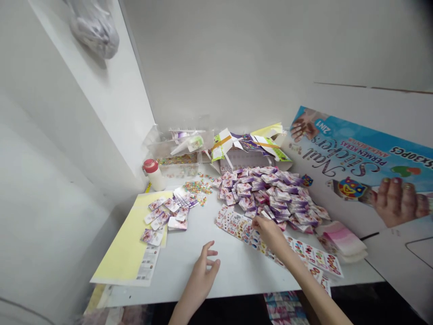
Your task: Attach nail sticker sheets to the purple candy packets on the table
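Note:
My left hand hovers above the bare front of the table, fingers apart and nothing in them. On the right, my right hand has its fingers pinched together at the edge of the pile of small purple-and-white packets. What the fingertips hold, if anything, is hidden. Beneath that hand and forearm lie nail sticker sheets in a long strip running to the front right. A few loose folded cards lie to the left, partly on a yellow sheet.
Colourful candies are scattered mid-table, before a clear plastic tub. A red-capped bottle stands at left. Opened printed boxes sit at the back. A large Nail Stickers carton walls the right, with pink-and-white sheets beside it.

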A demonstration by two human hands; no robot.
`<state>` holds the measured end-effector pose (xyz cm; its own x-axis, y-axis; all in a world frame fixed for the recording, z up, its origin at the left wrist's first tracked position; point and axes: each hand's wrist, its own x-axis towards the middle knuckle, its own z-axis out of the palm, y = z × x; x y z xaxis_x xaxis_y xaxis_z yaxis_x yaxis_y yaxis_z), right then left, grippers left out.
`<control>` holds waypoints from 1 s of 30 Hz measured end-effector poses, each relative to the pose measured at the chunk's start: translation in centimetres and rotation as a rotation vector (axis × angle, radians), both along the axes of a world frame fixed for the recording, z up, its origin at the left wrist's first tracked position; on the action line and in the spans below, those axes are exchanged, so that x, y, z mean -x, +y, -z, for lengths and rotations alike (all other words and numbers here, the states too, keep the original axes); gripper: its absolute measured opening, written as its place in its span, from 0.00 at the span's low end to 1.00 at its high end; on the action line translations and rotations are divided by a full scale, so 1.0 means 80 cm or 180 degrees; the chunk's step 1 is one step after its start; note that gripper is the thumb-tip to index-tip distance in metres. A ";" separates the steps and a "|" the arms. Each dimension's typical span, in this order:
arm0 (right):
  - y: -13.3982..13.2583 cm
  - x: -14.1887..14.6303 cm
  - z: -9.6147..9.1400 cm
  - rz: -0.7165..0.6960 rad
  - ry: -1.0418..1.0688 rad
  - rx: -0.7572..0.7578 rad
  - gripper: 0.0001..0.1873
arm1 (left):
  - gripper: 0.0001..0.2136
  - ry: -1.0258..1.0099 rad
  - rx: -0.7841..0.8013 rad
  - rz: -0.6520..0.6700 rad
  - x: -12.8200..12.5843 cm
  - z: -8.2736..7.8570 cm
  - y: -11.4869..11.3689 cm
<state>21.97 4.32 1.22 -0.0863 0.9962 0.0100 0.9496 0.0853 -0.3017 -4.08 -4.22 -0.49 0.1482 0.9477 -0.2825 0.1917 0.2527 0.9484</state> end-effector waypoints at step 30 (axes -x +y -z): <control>-0.068 0.114 -0.099 -0.1037 0.3038 0.0432 0.07 | 0.09 -0.0519 -0.0590 -0.0256 0.002 -0.083 -0.002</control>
